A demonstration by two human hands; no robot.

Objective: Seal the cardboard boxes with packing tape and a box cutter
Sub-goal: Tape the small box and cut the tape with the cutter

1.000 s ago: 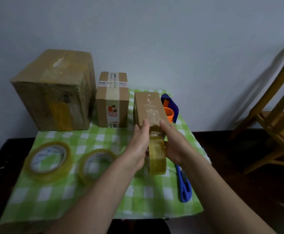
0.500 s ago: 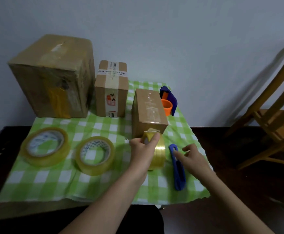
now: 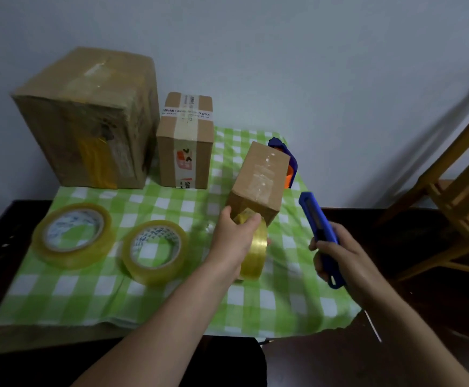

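A small cardboard box point(image 3: 261, 180) stands on the green checked cloth point(image 3: 172, 303), with clear tape running over its top and down its near face. My left hand point(image 3: 234, 236) grips a yellowish tape roll point(image 3: 254, 254) held upright just in front of that box, the tape still joined to the box. My right hand point(image 3: 336, 255) holds a blue box cutter point(image 3: 318, 224) lifted off the cloth, its tip pointing up toward the box's right side. Whether a blade is out cannot be told.
Two more tape rolls, one point(image 3: 71, 236) and another point(image 3: 155, 252), lie flat at the left. A large box point(image 3: 88, 118) and a medium taped box point(image 3: 186, 143) stand at the back. A blue and orange tape dispenser point(image 3: 290, 163) sits behind the small box. A wooden chair point(image 3: 451, 196) is at the right.
My right hand let go of the tape, reached for the blue box cutter on the cloth, and has picked it up. My left hand keeps the roll in front of the box.
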